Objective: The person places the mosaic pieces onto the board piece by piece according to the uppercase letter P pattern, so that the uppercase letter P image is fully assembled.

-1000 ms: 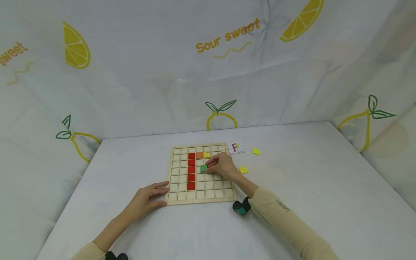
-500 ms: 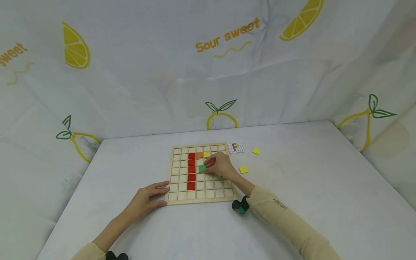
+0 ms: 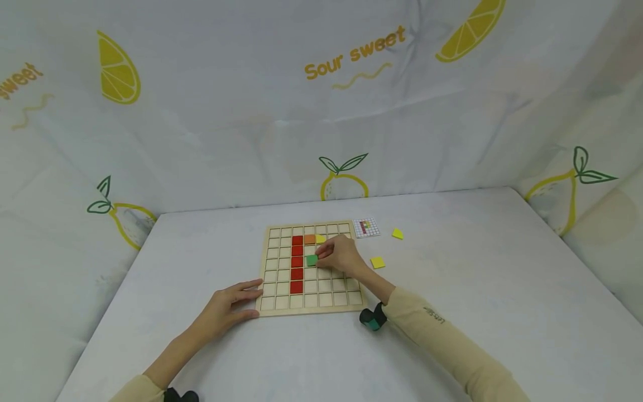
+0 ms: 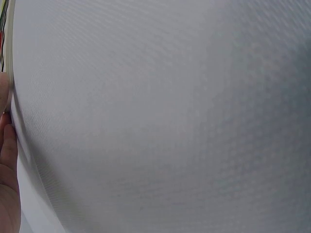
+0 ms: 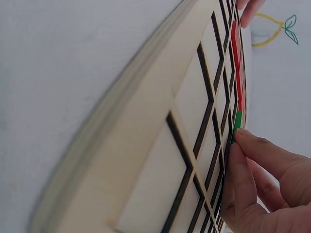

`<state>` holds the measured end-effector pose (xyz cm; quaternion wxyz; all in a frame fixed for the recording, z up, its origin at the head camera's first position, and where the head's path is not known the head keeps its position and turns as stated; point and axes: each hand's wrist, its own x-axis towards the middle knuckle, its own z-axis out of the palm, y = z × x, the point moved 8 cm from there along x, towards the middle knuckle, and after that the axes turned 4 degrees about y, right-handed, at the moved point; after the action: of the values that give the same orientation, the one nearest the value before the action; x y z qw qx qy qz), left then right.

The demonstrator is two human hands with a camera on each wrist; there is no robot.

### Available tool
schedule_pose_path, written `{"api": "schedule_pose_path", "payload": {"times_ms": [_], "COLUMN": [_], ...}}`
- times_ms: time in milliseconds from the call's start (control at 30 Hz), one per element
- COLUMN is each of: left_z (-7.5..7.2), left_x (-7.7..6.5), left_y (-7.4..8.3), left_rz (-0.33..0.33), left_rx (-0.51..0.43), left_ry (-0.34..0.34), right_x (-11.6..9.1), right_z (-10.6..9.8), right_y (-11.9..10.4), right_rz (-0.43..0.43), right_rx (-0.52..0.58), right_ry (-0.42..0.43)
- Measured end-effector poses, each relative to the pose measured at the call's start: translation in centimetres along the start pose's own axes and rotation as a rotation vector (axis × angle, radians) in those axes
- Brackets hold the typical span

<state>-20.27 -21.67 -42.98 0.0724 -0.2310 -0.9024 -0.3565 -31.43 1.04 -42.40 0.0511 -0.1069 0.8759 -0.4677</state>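
My right hand (image 3: 342, 257) pinches the edge of a green square tile (image 3: 311, 261) between thumb and fingers, over the wooden grid board (image 3: 339, 309). The green tile lies just right of a column of several red tiles (image 3: 297, 273). In the right wrist view the thumb and fingertips meet at the green tile (image 5: 238, 120). At the board's left edge my left hand (image 3: 224, 310) rests with fingers and thumb touching the frame. An orange tile (image 3: 309, 239) and a yellow piece (image 3: 320, 239) sit in the row above.
A small pattern card (image 3: 366, 228) lies off the board's far right corner. Right of it is a yellow piece with a curved edge (image 3: 397, 234); a yellow square tile (image 3: 378, 262) lies nearer. White cloth covers the table (image 3: 477, 268), with a printed cloth wall behind.
My right hand has moved slightly left with the green tile, bringing it closer to the red column. The left hand stays at the board's edge.
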Motion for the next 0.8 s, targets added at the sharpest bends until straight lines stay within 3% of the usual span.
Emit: {"api": "schedule_pose_path", "payload": {"times_ms": [267,567,800], "left_z": [-0.04,-0.13,-0.04], "left_x": [0.04,-0.04,-0.03], "left_y": [0.09,0.17,0.08], "left_rz": [-0.007,0.037,0.044], "left_rx": [-0.008,0.005,-0.009], "left_ry": [-0.003,0.015,0.011], "right_x": [0.04,0.04,-0.13], "right_z": [0.23,0.45,0.31], "right_y": [-0.19,-0.62,-0.58], "right_rz": [-0.025,-0.06,-0.035], "right_rx": [-0.007,-0.047,-0.045], "right_ry": [0.011,0.021,0.014]}}
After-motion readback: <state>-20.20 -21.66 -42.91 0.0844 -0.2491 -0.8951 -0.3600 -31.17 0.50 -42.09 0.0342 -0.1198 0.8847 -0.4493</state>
